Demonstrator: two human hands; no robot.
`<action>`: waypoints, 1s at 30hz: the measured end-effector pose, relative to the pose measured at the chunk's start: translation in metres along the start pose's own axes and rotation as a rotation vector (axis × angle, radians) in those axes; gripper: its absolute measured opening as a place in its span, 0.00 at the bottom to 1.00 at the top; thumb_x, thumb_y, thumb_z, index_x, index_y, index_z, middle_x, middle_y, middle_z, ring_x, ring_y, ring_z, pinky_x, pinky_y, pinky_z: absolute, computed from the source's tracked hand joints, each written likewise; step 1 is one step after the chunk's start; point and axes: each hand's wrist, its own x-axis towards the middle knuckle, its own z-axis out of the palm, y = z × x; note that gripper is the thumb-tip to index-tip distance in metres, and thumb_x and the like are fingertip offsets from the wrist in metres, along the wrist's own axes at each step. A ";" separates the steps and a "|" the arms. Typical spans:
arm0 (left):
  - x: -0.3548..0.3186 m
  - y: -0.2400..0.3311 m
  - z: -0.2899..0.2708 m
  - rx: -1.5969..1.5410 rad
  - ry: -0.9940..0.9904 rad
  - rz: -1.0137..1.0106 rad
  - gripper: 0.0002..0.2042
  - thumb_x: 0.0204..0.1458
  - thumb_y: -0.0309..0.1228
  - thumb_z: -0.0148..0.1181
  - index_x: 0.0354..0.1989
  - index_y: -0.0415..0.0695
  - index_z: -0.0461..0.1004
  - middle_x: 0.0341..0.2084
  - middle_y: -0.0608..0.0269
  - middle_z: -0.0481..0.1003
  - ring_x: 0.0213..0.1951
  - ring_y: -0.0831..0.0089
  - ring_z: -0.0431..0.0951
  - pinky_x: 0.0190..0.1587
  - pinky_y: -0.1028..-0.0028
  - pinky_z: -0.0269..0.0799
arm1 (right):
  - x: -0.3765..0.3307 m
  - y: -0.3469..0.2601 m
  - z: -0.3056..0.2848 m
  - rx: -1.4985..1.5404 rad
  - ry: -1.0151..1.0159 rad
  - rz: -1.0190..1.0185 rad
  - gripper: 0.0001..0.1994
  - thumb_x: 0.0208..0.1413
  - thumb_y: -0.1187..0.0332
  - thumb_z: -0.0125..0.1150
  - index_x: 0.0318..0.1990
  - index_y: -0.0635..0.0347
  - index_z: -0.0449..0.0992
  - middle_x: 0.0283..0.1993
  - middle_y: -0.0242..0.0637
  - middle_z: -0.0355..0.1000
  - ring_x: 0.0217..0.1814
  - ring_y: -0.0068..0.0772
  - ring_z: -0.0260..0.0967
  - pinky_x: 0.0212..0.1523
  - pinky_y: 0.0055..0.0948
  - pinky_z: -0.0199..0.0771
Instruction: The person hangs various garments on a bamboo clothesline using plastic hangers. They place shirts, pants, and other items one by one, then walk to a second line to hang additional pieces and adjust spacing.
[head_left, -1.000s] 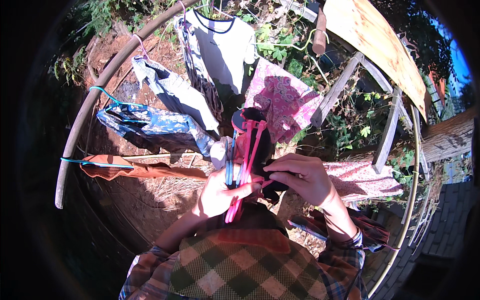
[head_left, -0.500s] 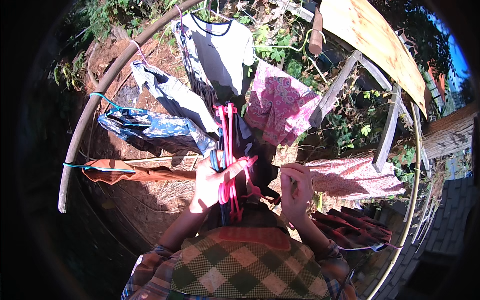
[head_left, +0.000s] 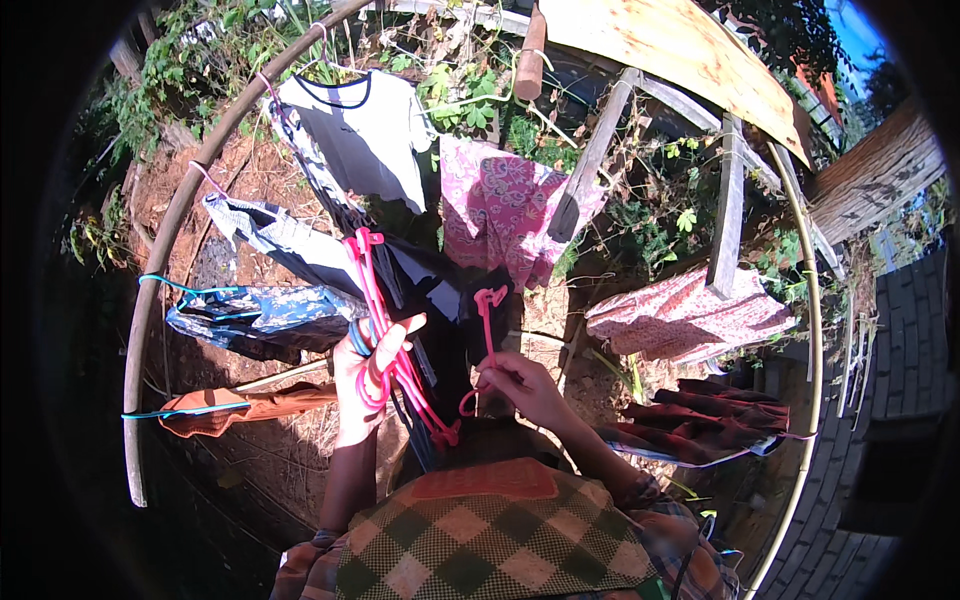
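Pink plastic hangers are held in both hands at the centre of the frame.

A bunch of pink hangers (head_left: 385, 330) is gripped by the left hand (head_left: 368, 372), fingers partly curled around the wires, hooks pointing up. A single pink hanger (head_left: 484, 345) is pinched by the closed right hand (head_left: 525, 388), just right of the bunch. A dark garment (head_left: 440, 300) is seen behind them; a curved bamboo pole (head_left: 165, 260) carrying hung clothes is at the left.

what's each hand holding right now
Left hand: closed on a bunch of pink hangers.
Right hand: closed on a single pink hanger.
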 end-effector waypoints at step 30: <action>-0.002 0.000 -0.035 0.098 0.127 -0.015 0.09 0.49 0.34 0.61 0.28 0.42 0.71 0.29 0.56 0.78 0.23 0.84 0.68 0.29 0.83 0.62 | 0.092 -0.002 -0.128 0.415 0.678 -0.474 0.05 0.57 0.74 0.52 0.39 0.66 0.71 0.31 0.37 0.72 0.31 0.29 0.73 0.35 0.26 0.78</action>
